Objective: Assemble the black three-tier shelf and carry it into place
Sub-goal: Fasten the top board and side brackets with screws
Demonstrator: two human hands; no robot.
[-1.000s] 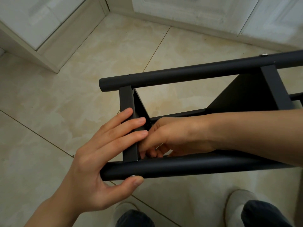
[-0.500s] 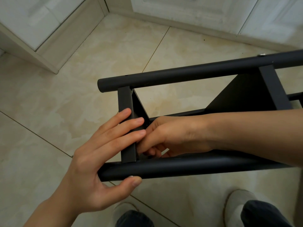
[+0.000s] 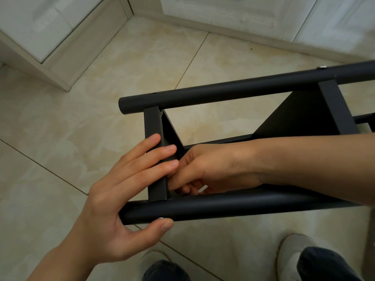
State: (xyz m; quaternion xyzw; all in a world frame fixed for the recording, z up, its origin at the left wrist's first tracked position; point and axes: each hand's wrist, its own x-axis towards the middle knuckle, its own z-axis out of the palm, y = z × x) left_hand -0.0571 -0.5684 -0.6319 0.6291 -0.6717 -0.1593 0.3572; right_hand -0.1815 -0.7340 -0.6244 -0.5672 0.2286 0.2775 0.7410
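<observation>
Left hand [image 3: 113, 201] clamps black shelf [image 3: 223, 94] end, thumb under lower post [image 3: 233, 206]; right hand [image 3: 211, 167] curled inside corner, hold unclear.

Matt black metal shelf [image 3: 233, 205] — smooth, glossy marbled floor tiles [image 3: 71, 128]

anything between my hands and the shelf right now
Nothing visible. The left hand clamps the shelf directly, fingers on its end crossbar, thumb under its near tube. The right hand reaches inside the frame, fingers curled behind that crossbar; what they touch there is hidden.
</observation>
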